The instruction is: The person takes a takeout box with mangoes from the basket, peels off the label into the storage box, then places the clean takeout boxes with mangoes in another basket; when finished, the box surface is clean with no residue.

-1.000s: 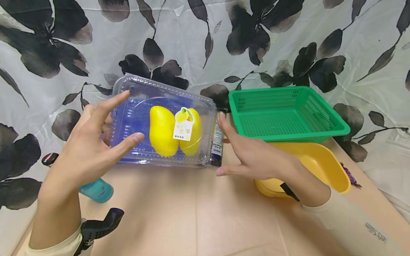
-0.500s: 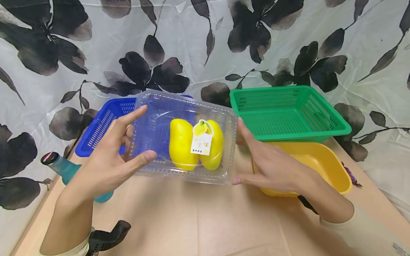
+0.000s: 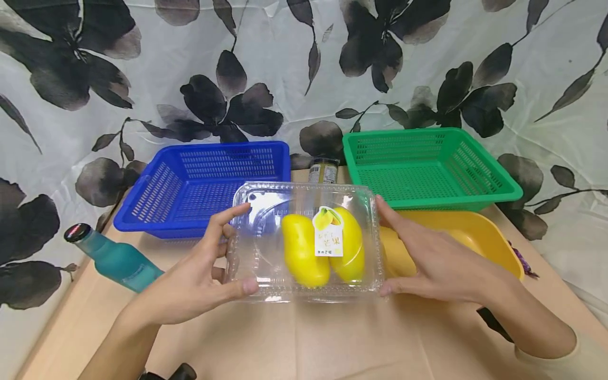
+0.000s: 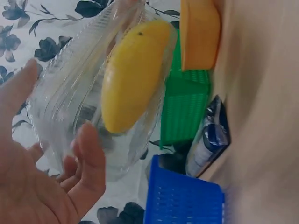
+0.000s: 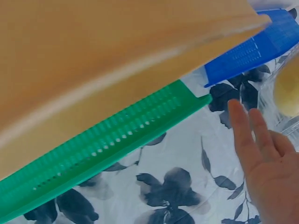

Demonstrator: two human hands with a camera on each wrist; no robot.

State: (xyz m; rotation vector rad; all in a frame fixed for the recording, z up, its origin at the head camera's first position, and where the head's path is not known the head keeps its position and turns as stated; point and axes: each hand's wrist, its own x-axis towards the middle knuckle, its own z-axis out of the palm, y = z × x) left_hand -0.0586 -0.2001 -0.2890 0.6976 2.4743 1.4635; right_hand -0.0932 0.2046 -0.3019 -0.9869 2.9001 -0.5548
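A clear plastic clamshell box (image 3: 268, 232) hangs between my two hands in the head view, its near edge tilted down. Inside lie two yellow mangoes, the left mango (image 3: 304, 253) and the right mango (image 3: 355, 248), at the box's right side. A white label (image 3: 328, 243) with a fruit picture sits on the lid. My left hand (image 3: 195, 287) grips the box's left end, thumb on the near corner. At the opposite end my right hand (image 3: 437, 261) holds the edge between fingers and thumb. The left wrist view shows a mango (image 4: 135, 77) through the box's side.
Behind the box stand a blue basket (image 3: 166, 211) and a green basket (image 3: 427, 203), with a dark-lidded jar (image 3: 324, 171) between them. A yellow tub (image 3: 499, 237) is on the right, partly behind my right hand. Left lies a teal bottle (image 3: 119, 264).
Both hands have carried the box of mangoes toward me and to the right, away from over the blue basket, and turned it straighter. The blue basket, jar and teal bottle show more fully.
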